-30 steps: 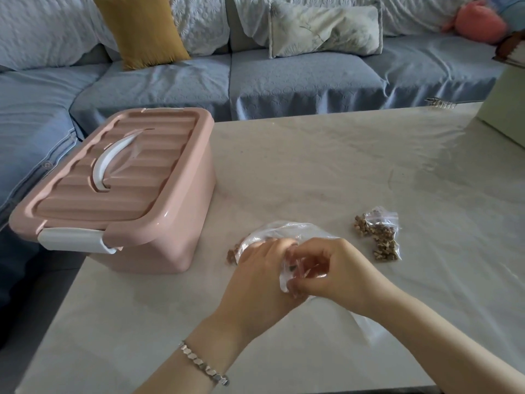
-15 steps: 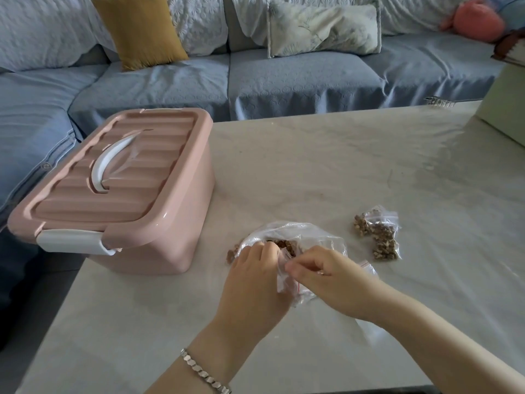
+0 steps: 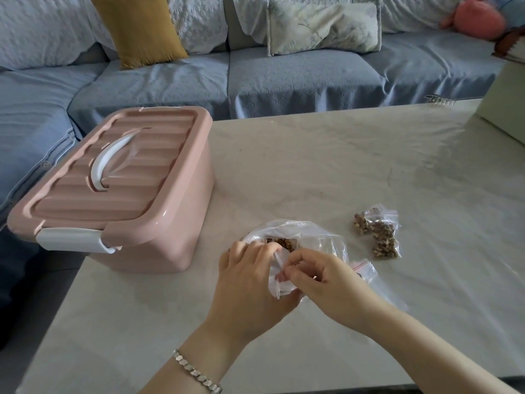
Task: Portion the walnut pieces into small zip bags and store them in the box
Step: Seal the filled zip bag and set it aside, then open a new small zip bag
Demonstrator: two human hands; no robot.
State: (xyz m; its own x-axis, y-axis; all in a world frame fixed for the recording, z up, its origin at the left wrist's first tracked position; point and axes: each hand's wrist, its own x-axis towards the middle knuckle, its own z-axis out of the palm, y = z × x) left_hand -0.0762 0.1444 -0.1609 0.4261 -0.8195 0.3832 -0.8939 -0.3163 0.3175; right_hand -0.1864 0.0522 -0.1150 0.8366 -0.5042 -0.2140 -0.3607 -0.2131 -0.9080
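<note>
A large clear plastic bag (image 3: 298,237) of walnut pieces (image 3: 284,244) lies on the pale table (image 3: 312,166) near its front. My left hand (image 3: 250,277) grips the bag's mouth edge. My right hand (image 3: 321,277) pinches the plastic of the same opening from the right. A small zip bag with a red strip (image 3: 365,268) lies partly under my right hand; its contents are hidden. To the right, filled small zip bags of walnut pieces (image 3: 379,233) rest on the table. The pink storage box (image 3: 119,189) with a white handle stands at the left, lid on.
A blue sofa (image 3: 255,78) with a mustard cushion (image 3: 139,27) and pale cushions runs behind the table. A pale green box (image 3: 505,103) sits at the table's far right corner. A small metal clip (image 3: 440,100) lies near the back edge.
The big bag's mouth has been pulled wider, so the walnut pieces inside now show. My right hand slid down and right, uncovering the small red-strip zip bag.
</note>
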